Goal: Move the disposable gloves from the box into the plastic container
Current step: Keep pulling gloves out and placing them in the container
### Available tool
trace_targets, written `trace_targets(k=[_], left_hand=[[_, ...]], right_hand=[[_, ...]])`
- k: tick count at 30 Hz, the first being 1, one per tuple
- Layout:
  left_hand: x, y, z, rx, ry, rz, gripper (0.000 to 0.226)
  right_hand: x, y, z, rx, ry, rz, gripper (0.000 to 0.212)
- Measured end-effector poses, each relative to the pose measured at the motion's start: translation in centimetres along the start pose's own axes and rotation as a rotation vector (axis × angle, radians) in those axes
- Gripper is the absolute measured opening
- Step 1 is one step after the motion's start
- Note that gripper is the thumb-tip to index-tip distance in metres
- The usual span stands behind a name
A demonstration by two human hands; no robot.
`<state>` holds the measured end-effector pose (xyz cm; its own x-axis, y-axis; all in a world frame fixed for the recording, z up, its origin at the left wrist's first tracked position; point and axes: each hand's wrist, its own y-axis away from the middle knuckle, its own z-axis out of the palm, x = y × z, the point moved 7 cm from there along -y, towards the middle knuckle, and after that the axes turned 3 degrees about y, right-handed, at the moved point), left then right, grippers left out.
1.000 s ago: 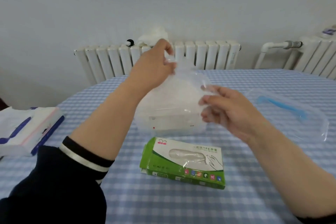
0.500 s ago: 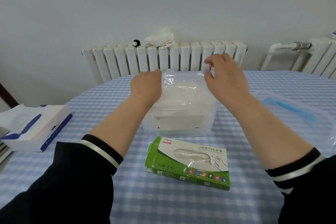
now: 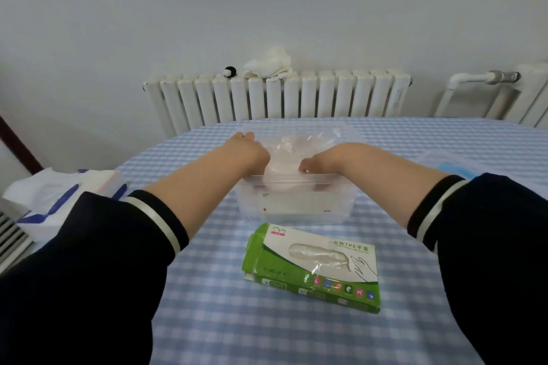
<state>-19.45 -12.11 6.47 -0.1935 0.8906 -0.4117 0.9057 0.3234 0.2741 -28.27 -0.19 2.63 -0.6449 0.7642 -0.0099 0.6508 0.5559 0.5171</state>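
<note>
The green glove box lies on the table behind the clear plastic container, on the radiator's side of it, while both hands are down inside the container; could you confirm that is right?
Not quite. The head view shows the green glove box lying in front of the clear plastic container, on the person's side, not the radiator's. The rest holds: the left hand and the right hand are both down inside the container.

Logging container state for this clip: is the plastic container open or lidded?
Open. The plastic container has no lid on; both hands reach down through its top onto the gloves inside.
</note>
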Motion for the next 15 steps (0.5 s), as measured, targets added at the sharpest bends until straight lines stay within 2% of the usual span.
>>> trace_targets(k=[2, 5, 7, 10, 12, 15], left_hand=[[0.3, -0.2, -0.1, -0.003, -0.039, 0.011, 0.037], [-0.1, -0.4, 0.2, -0.005, -0.055, -0.002, 0.042], [-0.4, -0.6, 0.0, 0.026, -0.084, 0.010, 0.043], [-0.9, -0.2, -1.2, 0.086, -0.102, 0.022, 0.063], [-1.4, 0.4, -2.2, 0.160, -0.057, 0.023, 0.065], [-3.0, 1.1, -2.9, 0.250, 0.077, -0.001, 0.064]], right_hand=[[0.4, -0.5, 0.3, -0.018, 0.001, -0.008, 0.072], [-1.2, 3.0, -1.0, 0.046, 0.131, -0.050, 0.048], [-0.9, 3.7, -1.9, 0.120, 0.126, -0.070, 0.048], [-0.5, 5.4, -3.4, 0.213, 0.059, -0.088, 0.052], [0.0, 7.0, -4.8, 0.339, -0.013, -0.084, 0.049], [0.6, 10.3, -6.3, 0.611, -0.144, -0.137, 0.027]])
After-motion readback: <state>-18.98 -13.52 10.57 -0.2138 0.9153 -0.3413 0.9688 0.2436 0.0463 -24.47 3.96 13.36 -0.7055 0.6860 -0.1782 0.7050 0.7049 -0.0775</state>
